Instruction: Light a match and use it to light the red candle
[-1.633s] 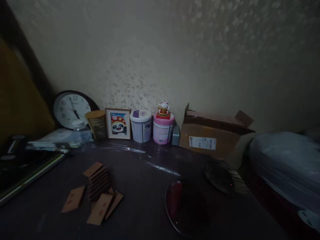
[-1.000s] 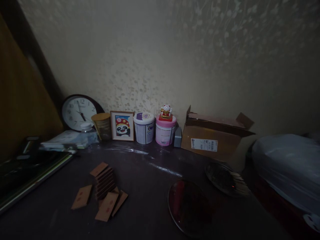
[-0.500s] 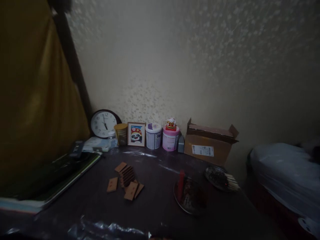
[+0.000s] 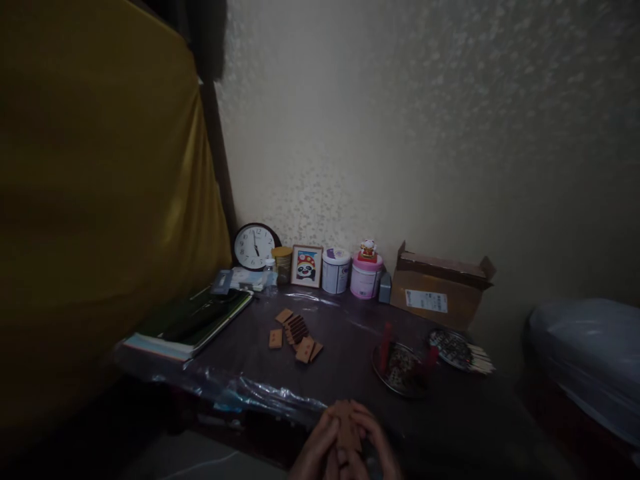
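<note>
At the bottom centre, over the table's front edge, my left hand (image 4: 319,441) and my right hand (image 4: 376,437) come together around a small brown cardboard card (image 4: 345,425). Fingers of both hands are closed on it; whether it is one card or several I cannot tell. Beyond them on the dark table lies a loose group of similar cards: a fanned row (image 4: 296,328), a single card (image 4: 275,339) with red marks to its left, and an overlapping few (image 4: 305,349) in front.
Right of the cards stand a round tray (image 4: 400,392) with red upright pieces and a plate (image 4: 453,348) with pale sticks. Along the wall are a clock (image 4: 255,245), a panda picture (image 4: 307,267), two tins (image 4: 337,277) and a cardboard box (image 4: 435,280). Green books (image 4: 200,327) lie at left.
The view has tilted down and turned left, so the table things sit further right and smaller. Both my hands, out of view before, now show at the bottom with the brown card.
</note>
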Demonstrator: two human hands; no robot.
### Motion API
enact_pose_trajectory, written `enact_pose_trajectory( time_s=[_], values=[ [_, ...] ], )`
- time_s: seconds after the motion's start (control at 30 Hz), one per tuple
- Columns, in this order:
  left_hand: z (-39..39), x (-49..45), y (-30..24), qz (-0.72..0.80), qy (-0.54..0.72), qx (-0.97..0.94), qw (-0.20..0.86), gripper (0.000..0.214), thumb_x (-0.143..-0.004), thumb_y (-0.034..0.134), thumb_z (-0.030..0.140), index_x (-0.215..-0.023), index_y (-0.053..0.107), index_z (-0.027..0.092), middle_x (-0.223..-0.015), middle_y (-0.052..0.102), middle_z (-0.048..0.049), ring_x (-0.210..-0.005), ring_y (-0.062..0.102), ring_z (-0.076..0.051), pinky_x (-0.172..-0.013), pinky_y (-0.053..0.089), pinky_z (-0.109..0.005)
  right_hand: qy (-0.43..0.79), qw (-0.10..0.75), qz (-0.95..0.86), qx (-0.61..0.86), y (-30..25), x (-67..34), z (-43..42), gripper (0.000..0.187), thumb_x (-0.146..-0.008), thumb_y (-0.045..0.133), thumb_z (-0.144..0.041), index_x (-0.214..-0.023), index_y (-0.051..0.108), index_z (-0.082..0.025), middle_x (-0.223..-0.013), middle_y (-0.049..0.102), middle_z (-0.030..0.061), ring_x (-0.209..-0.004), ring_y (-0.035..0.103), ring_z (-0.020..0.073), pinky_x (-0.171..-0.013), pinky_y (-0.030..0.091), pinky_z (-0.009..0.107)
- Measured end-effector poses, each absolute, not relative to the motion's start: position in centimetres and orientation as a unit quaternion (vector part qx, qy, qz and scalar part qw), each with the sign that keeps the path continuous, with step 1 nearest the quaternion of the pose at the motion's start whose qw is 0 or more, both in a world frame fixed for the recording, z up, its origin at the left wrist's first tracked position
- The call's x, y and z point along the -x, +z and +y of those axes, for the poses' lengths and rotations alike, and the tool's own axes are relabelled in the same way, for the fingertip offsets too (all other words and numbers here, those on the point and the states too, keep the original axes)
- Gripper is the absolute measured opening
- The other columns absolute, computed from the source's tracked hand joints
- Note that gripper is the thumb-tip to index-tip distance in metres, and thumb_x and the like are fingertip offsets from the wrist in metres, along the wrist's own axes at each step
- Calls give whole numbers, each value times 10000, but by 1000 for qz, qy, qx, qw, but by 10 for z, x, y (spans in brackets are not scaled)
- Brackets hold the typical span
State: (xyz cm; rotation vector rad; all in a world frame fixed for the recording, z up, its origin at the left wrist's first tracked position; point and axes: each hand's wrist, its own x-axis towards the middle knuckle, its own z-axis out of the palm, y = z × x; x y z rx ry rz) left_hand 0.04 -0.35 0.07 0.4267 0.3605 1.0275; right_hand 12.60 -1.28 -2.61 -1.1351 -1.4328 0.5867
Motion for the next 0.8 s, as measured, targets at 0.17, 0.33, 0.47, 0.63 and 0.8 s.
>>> enact_pose_trajectory(
  time_s=[0.17,0.33,0.47,0.63,0.8],
  values=[
    [-1,-3,3,147,476,-178,849,247,-841,522,289,-1069,607,248,-911,705,-57,-835,640,-172,-763,447,-310,328,526,-622,479,-17,-128,-13,330,-796,561,-340,-1114,577,-255,-1281,538,67,-1186,502,229,-989,413,314],
    [0,-2,4,143,482,-170,847,237,-864,489,289,-1057,604,214,-955,706,-70,-842,643,-162,-786,458,-315,358,515,-606,489,-8,-127,-15,347,-815,553,-354,-1150,558,-265,-1316,513,61,-1214,476,234,-1007,396,331],
    [-2,-3,3,151,490,-162,843,218,-861,500,293,-1040,601,219,-906,712,-59,-807,648,-157,-746,468,-300,372,517,-597,488,-6,-122,-16,366,-828,542,-346,-1186,528,-270,-1325,506,57,-1221,470,223,-1013,389,329],
    [-2,-5,-2,151,493,-157,842,222,-858,506,297,-1035,600,202,-883,713,-67,-792,655,-161,-711,472,-285,385,532,-583,478,-7,-120,-15,355,-829,537,-329,-1178,534,-266,-1328,504,55,-1226,463,221,-1023,378,334],
    [-2,-5,1,152,495,-146,843,234,-855,513,292,-1046,597,186,-895,718,-80,-807,659,-165,-708,474,-281,386,542,-571,481,-4,-116,-17,351,-822,543,-342,-1162,534,-258,-1313,510,64,-1213,471,224,-1009,394,346]
  ],
)
